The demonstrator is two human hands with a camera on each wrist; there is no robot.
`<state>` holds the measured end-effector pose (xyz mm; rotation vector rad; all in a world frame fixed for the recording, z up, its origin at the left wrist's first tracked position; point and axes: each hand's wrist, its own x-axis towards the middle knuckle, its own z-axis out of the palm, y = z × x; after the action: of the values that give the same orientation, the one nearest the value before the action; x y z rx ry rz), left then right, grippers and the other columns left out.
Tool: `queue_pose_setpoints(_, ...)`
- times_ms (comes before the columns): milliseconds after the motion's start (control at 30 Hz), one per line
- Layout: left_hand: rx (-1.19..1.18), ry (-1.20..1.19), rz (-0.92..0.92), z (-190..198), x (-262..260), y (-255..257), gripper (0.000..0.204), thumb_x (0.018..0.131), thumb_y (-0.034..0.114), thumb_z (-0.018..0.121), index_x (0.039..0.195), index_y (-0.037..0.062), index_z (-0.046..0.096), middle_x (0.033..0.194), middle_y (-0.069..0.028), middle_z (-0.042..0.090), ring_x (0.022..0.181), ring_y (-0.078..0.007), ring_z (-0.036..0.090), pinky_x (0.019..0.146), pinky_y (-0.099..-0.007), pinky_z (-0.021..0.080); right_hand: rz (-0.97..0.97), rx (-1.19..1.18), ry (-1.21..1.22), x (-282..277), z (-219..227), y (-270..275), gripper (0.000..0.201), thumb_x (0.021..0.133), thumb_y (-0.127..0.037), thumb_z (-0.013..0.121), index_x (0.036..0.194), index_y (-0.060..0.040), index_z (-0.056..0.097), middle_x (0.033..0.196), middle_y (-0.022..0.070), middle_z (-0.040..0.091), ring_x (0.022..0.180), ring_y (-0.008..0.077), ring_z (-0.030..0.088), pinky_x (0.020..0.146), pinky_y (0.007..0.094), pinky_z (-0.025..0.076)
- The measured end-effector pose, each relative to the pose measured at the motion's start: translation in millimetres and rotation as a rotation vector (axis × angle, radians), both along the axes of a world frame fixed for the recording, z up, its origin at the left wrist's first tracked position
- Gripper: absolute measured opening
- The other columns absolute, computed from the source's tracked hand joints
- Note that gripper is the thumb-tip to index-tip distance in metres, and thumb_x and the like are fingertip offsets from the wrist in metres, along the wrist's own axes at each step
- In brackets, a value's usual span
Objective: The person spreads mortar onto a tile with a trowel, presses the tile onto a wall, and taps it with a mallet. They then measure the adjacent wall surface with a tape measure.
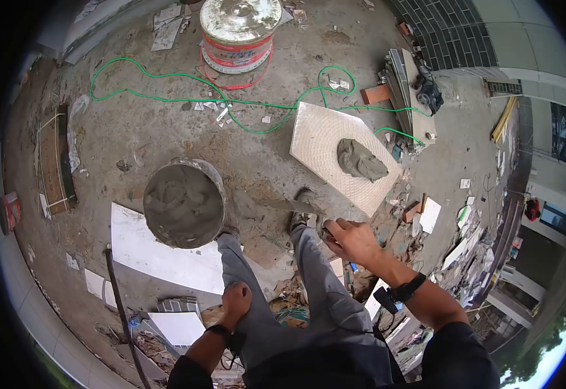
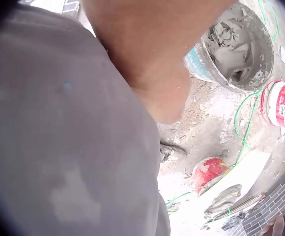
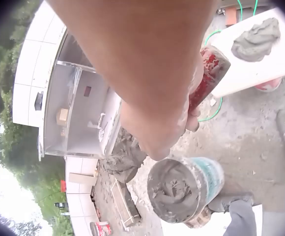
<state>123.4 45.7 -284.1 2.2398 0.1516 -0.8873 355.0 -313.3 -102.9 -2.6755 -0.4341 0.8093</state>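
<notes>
My right hand (image 1: pixel 353 241) grips the worn red handle (image 3: pixel 212 73) of a trowel. A lump of wet grey mortar (image 3: pixel 125 158) shows beyond that hand in the right wrist view; the blade is largely hidden. A bucket of mortar (image 1: pixel 184 204) stands left of my legs. To the front right lies a pale, ridged-back tile (image 1: pixel 315 133), raised on a red bucket (image 2: pixel 209 172). A mound of mortar (image 1: pixel 360 160) sits on the tile. My left hand (image 1: pixel 236 299), fingers curled and holding nothing, rests on my left thigh.
A green hose (image 1: pixel 160 73) winds across the floor past a red and white bucket (image 1: pixel 237 52). Stacked boards (image 1: pixel 403 91) lean at the right with a dark power tool (image 1: pixel 428 91). A white panel (image 1: pixel 166 256) lies beside my left foot, and rubble (image 1: pixel 471 253) spreads to the right.
</notes>
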Motion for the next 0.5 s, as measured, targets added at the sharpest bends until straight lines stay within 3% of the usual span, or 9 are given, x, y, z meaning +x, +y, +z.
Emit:
queue_pose_setpoints(67, 0.051, 0.040, -0.091, 1.2, -0.1, -10.8, 0.007, 0.081, 0.018, 0.068, 0.085, 0.0122, 0.068, 0.088, -0.0096, 0.068, 0.089, -0.0337, 0.065, 0.077, -0.0461, 0.052, -0.122, -0.171, 0.040, -17.4, -34.2, -84.2, 0.029, 0.088, -0.025, 0.068, 0.105, -0.0059, 0.053, 0.079, 0.0157, 0.069, 0.070, 0.0377, 0.069, 0.062, 0.0487, 0.054)
queue_pose_setpoints(133, 0.062, 0.026, -0.118, 5.0, 3.8, -15.7, 0.007, 0.081, 0.018, 0.068, 0.085, 0.0117, 0.068, 0.088, -0.0101, 0.069, 0.089, -0.0341, 0.065, 0.078, -0.0465, 0.052, -0.236, -0.382, 0.119, -22.6, -99.3, -157.3, 0.028, 0.089, -0.025, 0.066, 0.103, -0.0052, 0.054, 0.079, 0.0162, 0.070, 0.073, 0.0377, 0.070, 0.063, 0.0487, 0.055)
queue_pose_setpoints(167, 0.065, 0.013, -0.128, 6.1, 4.9, -17.7, 0.007, 0.082, 0.018, 0.067, 0.084, 0.0113, 0.068, 0.089, -0.0105, 0.069, 0.089, -0.0345, 0.065, 0.078, -0.0468, 0.052, -0.282, -0.510, 0.132, -15.4, -111.9, -167.7, 0.026, 0.089, -0.024, 0.065, 0.103, -0.0049, 0.054, 0.079, 0.0167, 0.071, 0.074, 0.0375, 0.071, 0.064, 0.0486, 0.055)
queue_pose_setpoints(233, 0.075, 0.024, -0.112, 4.4, 13.9, -18.3, 0.008, 0.082, 0.018, 0.067, 0.084, 0.0108, 0.068, 0.089, -0.0109, 0.069, 0.089, -0.0347, 0.065, 0.078, -0.0470, 0.052, -0.318, -0.440, 0.154, -25.7, -125.7, -167.4, 0.026, 0.089, -0.024, 0.064, 0.102, -0.0049, 0.054, 0.081, 0.0176, 0.071, 0.075, 0.0377, 0.071, 0.065, 0.0488, 0.056)
queue_pose_setpoints(300, 0.082, 0.052, -0.073, 12.7, 11.4, -22.0, 0.009, 0.082, 0.019, 0.067, 0.084, 0.0104, 0.068, 0.089, -0.0114, 0.069, 0.089, -0.0350, 0.065, 0.079, -0.0472, 0.052, -0.272, -0.298, 0.154, -30.7, -112.9, -126.3, 0.025, 0.090, -0.025, 0.063, 0.102, -0.0049, 0.054, 0.082, 0.0182, 0.072, 0.076, 0.0382, 0.071, 0.068, 0.0489, 0.056)
queue_pose_setpoints(433, 0.080, 0.078, -0.165, 18.8, 17.7, -21.5, 0.011, 0.082, 0.020, 0.066, 0.083, 0.0099, 0.068, 0.091, -0.0121, 0.069, 0.090, -0.0343, 0.065, 0.080, -0.0460, 0.052, -0.110, 0.056, 0.229, -27.7, -92.9, 12.5, 0.031, 0.091, -0.030, 0.062, 0.106, -0.0036, 0.054, 0.087, 0.0183, 0.071, 0.076, 0.0394, 0.070, 0.068, 0.0497, 0.056)
queue_pose_setpoints(500, 0.087, 0.177, -0.123, 19.7, 24.8, -25.5, 0.010, 0.082, 0.020, 0.067, 0.082, 0.0104, 0.067, 0.090, -0.0115, 0.068, 0.090, -0.0338, 0.065, 0.080, -0.0458, 0.052, 0.010, 0.122, 0.204, -25.7, -122.3, 79.5, 0.031, 0.091, -0.027, 0.061, 0.109, -0.0029, 0.055, 0.093, 0.0195, 0.069, 0.081, 0.0397, 0.070, 0.069, 0.0496, 0.056)
